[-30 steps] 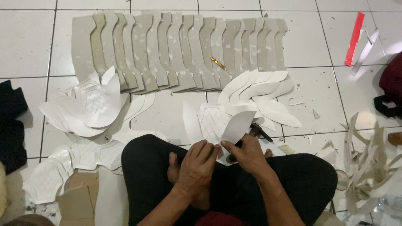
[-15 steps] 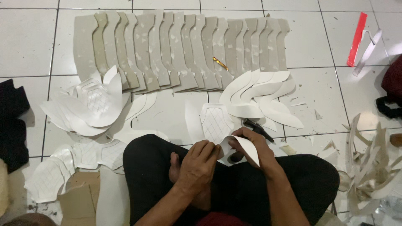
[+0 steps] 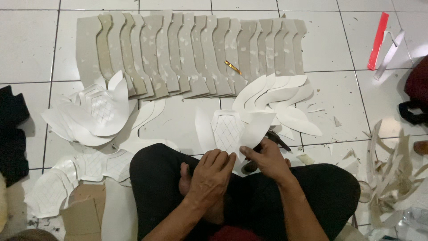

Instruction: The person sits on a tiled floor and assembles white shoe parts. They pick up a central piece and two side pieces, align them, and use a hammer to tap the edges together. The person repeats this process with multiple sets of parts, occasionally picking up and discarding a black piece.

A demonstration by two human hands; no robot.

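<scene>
I sit cross-legged on a white tiled floor. My right hand [image 3: 267, 159] pinches the lower corner of a white curved cut-out piece [image 3: 256, 128], which leans up and away from my lap. My left hand [image 3: 213, 172] rests fingers-down beside it, touching the lower edge of a white piece with a diamond grid pattern [image 3: 227, 129] lying flat in front of my knees. A dark tool, probably scissors [image 3: 274, 138], lies just beyond my right hand, partly hidden.
A long row of overlapping grey-beige shaped panels [image 3: 187, 58] lies across the floor ahead, a small yellow cutter [image 3: 232, 67] on it. White cut pieces are piled left [image 3: 96, 111] and right [image 3: 285, 100]. Scrap strips [image 3: 392, 178] lie far right, a red strip [image 3: 378, 40] top right, cardboard [image 3: 84, 214] lower left.
The white curved piece has swung in my right hand, dropping toward my lap and then coming back up to lean over the patterned piece. My left hand stayed near my knees.
</scene>
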